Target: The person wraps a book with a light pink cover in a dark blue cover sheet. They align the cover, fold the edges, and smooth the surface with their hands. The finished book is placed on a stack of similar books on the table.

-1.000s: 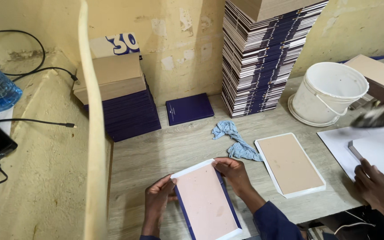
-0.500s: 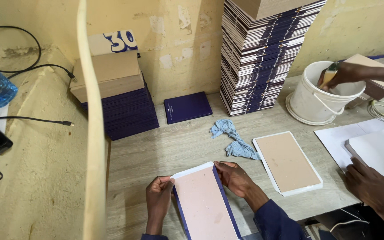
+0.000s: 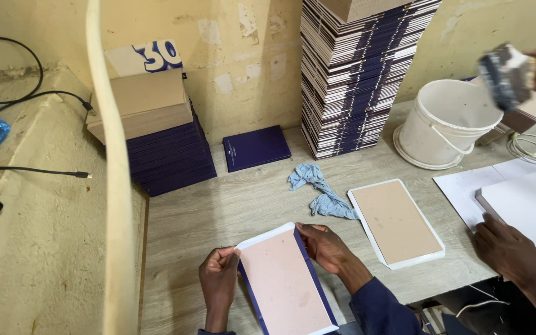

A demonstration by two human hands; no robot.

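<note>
A tan cardboard panel (image 3: 283, 282) with a white top flap and dark blue side strips lies on the wooden table in front of me. My left hand (image 3: 218, 279) pinches its upper left corner. My right hand (image 3: 324, 245) presses on its upper right corner and the blue strip there. A second tan board on white paper (image 3: 397, 221) lies flat to the right. A crumpled light blue cloth (image 3: 321, 192) sits between the two boards.
A tall stack of blue covers (image 3: 358, 68) stands against the wall, with a lower stack (image 3: 156, 133) and a single blue cover (image 3: 255, 147) at the left. A white bucket (image 3: 445, 124) is at the right. A co-worker's hand (image 3: 507, 248) rests on white sheets (image 3: 522, 198); another raises a brush (image 3: 507, 71).
The co-worker's hand has lifted the brush out of the bucket to the upper right. My hands have stayed on the panel's top corners, with the view shifted slightly.
</note>
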